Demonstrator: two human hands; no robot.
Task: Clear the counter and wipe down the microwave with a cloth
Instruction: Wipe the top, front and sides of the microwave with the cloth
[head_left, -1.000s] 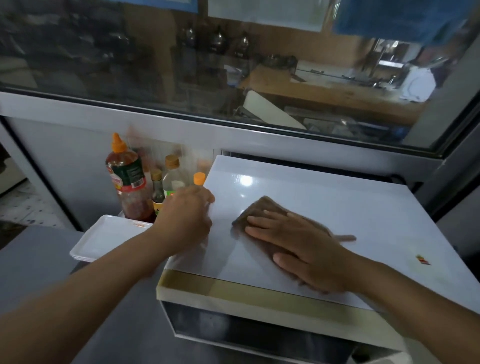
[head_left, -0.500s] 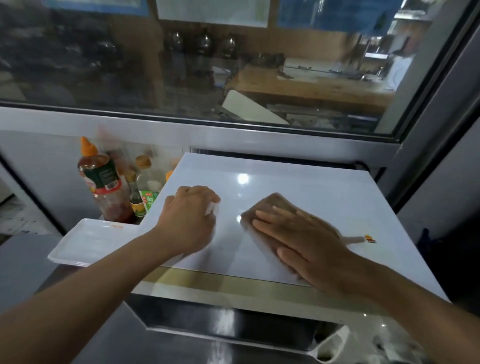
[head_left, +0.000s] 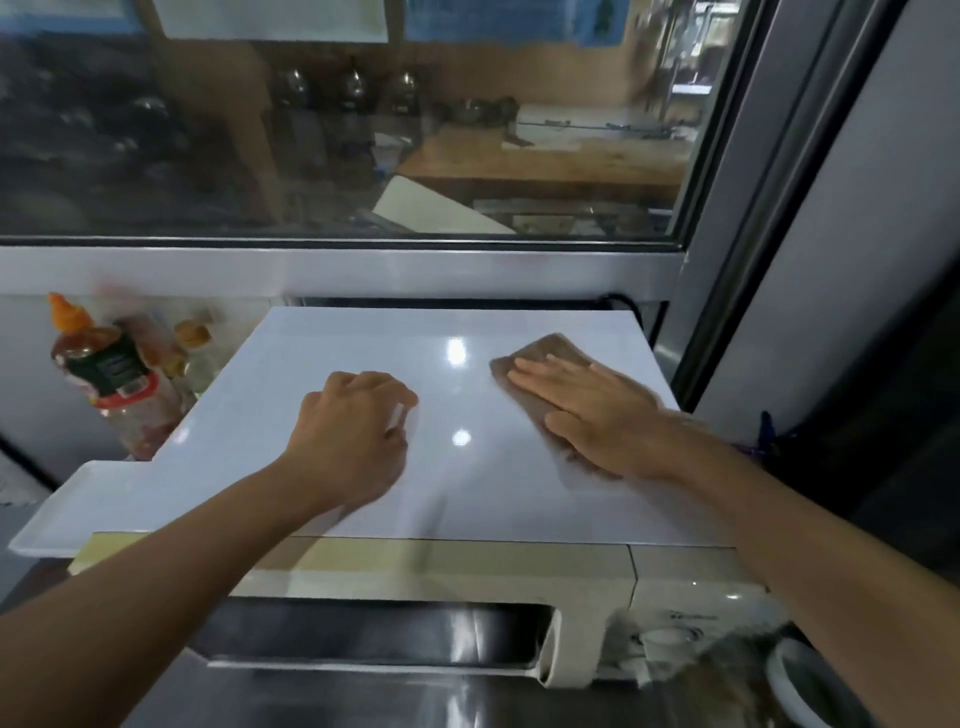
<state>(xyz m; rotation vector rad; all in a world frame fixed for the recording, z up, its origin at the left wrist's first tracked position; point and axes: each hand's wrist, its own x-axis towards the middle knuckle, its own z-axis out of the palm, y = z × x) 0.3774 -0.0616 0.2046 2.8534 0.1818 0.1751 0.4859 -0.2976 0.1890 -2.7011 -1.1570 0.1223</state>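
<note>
The wiping step was in hand; next, I judged, a sweep toward the unwiped left. At centre frame the left hand (head_left: 358, 436) rested on the glossy white microwave (head_left: 322, 566) top, fingers curled, holding nothing visible. Farther right, the right hand (head_left: 597, 415) pressed flat, straight fingers on the brown cloth (head_left: 545, 349)

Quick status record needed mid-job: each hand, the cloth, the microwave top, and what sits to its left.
right hand: flat, fingers straight, pressing the brown cloth onto the microwave top
left hand: fingers curled, resting on the top; whether it holds anything is unclear
microwave: white top, door closed
left of microwave: sauce bottles, blurred; white tray
</note>
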